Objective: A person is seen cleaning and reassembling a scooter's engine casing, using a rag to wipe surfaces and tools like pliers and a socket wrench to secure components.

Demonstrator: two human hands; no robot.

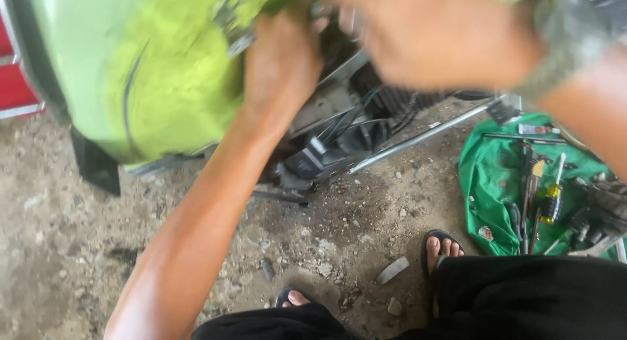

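left hand (281, 65) grips the edge of the lime green scooter panel (150, 72); right hand (437, 33) is blurred, its grasp cannot be told.

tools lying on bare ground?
No, the assorted hand tools lie on a green cloth spread over the gravelly dirt ground.

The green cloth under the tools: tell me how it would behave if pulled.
The green cloth is probably floppy: it lies wrinkled on the gravel. It would likely drag the screwdriver and other tools along, since they rest on it. Alone it looks light.
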